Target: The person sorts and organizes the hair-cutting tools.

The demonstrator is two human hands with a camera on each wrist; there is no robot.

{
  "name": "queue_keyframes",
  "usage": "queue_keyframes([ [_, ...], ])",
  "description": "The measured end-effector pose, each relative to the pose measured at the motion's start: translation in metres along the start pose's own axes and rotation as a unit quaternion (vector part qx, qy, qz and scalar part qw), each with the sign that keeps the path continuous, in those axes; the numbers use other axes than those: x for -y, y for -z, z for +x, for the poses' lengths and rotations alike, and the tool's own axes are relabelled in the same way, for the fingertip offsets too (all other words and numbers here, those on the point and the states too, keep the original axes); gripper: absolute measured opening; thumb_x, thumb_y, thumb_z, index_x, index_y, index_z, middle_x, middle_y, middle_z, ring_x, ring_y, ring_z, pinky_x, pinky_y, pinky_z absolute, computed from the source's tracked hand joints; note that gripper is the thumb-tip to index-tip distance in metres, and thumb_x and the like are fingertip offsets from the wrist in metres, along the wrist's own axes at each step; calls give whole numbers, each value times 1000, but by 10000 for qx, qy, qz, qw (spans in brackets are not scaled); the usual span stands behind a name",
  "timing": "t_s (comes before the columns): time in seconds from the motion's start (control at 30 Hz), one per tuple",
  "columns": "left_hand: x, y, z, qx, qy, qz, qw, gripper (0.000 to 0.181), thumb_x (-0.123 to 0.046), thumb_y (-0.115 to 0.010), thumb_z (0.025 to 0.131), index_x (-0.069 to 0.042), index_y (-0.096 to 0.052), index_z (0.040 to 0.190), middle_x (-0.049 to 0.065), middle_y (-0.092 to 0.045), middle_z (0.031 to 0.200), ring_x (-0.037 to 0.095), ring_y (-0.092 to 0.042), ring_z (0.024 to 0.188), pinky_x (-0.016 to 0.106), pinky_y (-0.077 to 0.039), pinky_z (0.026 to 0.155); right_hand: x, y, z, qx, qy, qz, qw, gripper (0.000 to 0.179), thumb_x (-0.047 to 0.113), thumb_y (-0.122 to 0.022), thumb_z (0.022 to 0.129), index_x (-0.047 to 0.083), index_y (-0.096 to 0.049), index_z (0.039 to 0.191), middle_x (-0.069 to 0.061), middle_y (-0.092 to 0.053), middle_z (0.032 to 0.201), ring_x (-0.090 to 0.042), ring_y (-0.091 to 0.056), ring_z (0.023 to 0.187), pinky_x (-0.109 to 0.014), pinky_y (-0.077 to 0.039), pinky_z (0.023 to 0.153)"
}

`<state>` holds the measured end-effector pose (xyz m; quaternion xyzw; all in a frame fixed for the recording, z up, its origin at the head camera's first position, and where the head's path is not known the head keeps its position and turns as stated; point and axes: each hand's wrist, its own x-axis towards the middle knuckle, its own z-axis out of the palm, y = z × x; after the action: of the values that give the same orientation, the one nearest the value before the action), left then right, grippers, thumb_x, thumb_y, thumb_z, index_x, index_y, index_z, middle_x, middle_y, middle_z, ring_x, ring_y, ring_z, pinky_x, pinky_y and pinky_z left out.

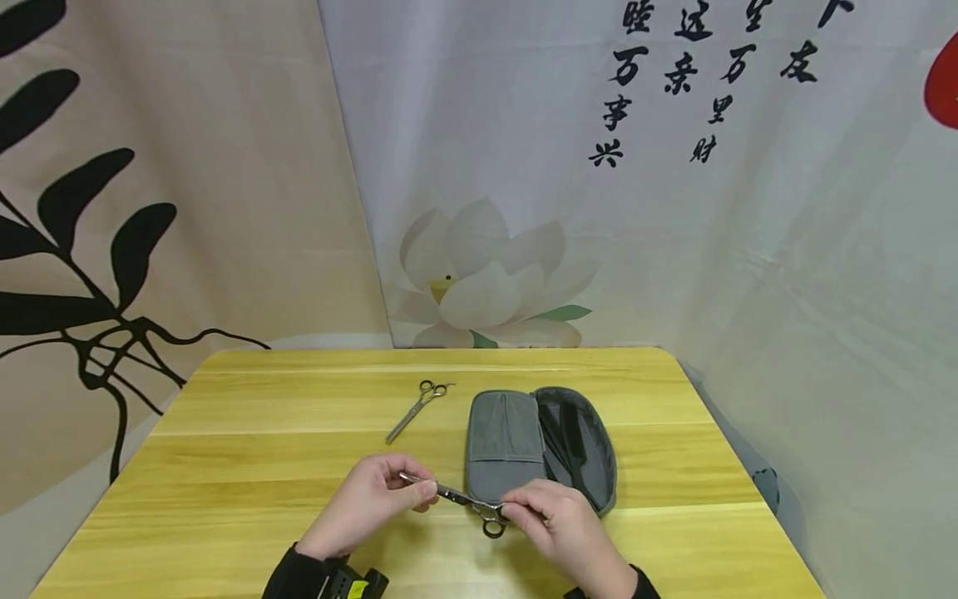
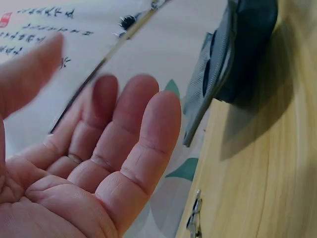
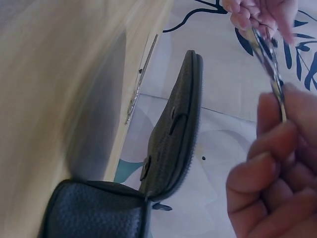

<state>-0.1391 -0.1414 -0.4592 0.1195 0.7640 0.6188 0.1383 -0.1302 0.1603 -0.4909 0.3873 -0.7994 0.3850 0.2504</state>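
Note:
A pair of metal scissors (image 1: 458, 497) is held level between the two hands, near the front of the table. The right hand (image 1: 557, 520) pinches it at the handle end between thumb and fingers, with one dark finger ring hanging below. At the blade end is the left hand (image 1: 392, 491), its palm turned up in the left wrist view. There, the blade (image 2: 81, 89) lies along the loosely bent fingers (image 2: 161, 129), while the blurred thumb stands apart from them. Close behind the hands, a grey zip case (image 1: 505, 478) lies open like a book.
Dark long tools, one like a comb (image 1: 572, 437), lie in the right half of the case. A second pair of scissors (image 1: 415, 410) rests on the wooden table (image 1: 299, 416), left of the case. A printed cloth (image 1: 479, 125) hangs behind the table.

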Motion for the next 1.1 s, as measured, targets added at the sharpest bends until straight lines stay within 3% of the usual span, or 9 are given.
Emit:
queue_keyframes([
  [0.1, 1, 1, 0, 100, -20, -591, 9982, 46, -21, -77, 100, 8, -62, 133, 20, -74, 119, 21, -77, 97, 31, -65, 88, 1, 0, 0, -252, -282, 43, 9993, 13, 4, -81, 93, 15, -80, 100, 5, -78, 91, 0, -66, 75, -8, -52, 66],
  [0.23, 1, -11, 2, -98, -112, -1213, 9925, 55, -17, -71, 104, 15, -51, 144, 28, -69, 132, 23, -77, 104, 33, -66, 90, 5, 3, 1, -755, -1087, 547, 9897, 20, -2, -80, 91, 16, -80, 100, 2, -77, 86, 4, -58, 68, -11, -49, 57],
  [0.4, -1, -41, 4, -210, -296, -1456, 9887, 52, -15, -70, 104, 18, -54, 142, 36, -68, 133, 14, -78, 94, 31, -65, 86, 13, 5, 2, -997, -2446, 1611, 9509, 12, 1, -75, 97, 10, -81, 101, -4, -79, 87, 3, -63, 71, -19, -56, 59],
  [0.5, -3, -58, 5, -211, -395, -1619, 9858, 48, -14, -71, 104, 17, -58, 139, 34, -72, 127, 11, -78, 88, 30, -66, 83, 16, 3, 3, -857, -2919, 2064, 9300, 8, 3, -73, 100, 5, -80, 102, -5, -81, 92, 1, -68, 77, -21, -60, 67],
  [0.6, -4, -71, 5, -395, -475, -1741, 9828, 42, -12, -73, 102, 17, -65, 131, 23, -80, 109, 10, -76, 81, 28, -66, 78, 18, 0, 3, -653, -3008, 2381, 9212, 9, 3, -71, 101, 1, -79, 104, -8, -81, 98, -1, -73, 83, -23, -64, 73],
  [0.7, -4, -80, 6, -583, -468, -1816, 9805, 36, -10, -75, 100, 17, -69, 123, 9, -81, 93, 9, -74, 76, 27, -65, 72, 19, -3, 2, -499, -2977, 2545, 9188, 10, 4, -71, 101, 0, -79, 105, -11, -82, 100, -2, -75, 86, -25, -65, 76],
  [0.77, -2, -83, 6, -649, -433, -1861, 9794, 33, -9, -77, 98, 17, -70, 117, 3, -80, 94, 8, -74, 76, 26, -64, 70, 20, -5, 1, -446, -2987, 2556, 9184, 10, 6, -72, 101, 2, -80, 105, -12, -82, 101, -2, -75, 87, -25, -65, 76],
  [0.9, 0, -87, 7, -661, -426, -1901, 9786, 32, -8, -77, 97, 19, -69, 113, 6, -80, 103, 6, -73, 77, 24, -63, 70, 22, -8, 0, -373, -3047, 2487, 9187, 8, 9, -74, 100, 6, -81, 105, -12, -82, 100, -1, -73, 86, -24, -63, 75],
  [1.1, 0, -87, 7, -783, -430, -1773, 9801, 28, -8, -76, 99, 18, -69, 108, 21, -77, 107, 6, -72, 76, 24, -62, 72, 21, -9, -1, -162, -3067, 2653, 9140, 8, 9, -72, 102, 6, -79, 104, -15, -79, 94, -1, -70, 82, -25, -62, 73],
])
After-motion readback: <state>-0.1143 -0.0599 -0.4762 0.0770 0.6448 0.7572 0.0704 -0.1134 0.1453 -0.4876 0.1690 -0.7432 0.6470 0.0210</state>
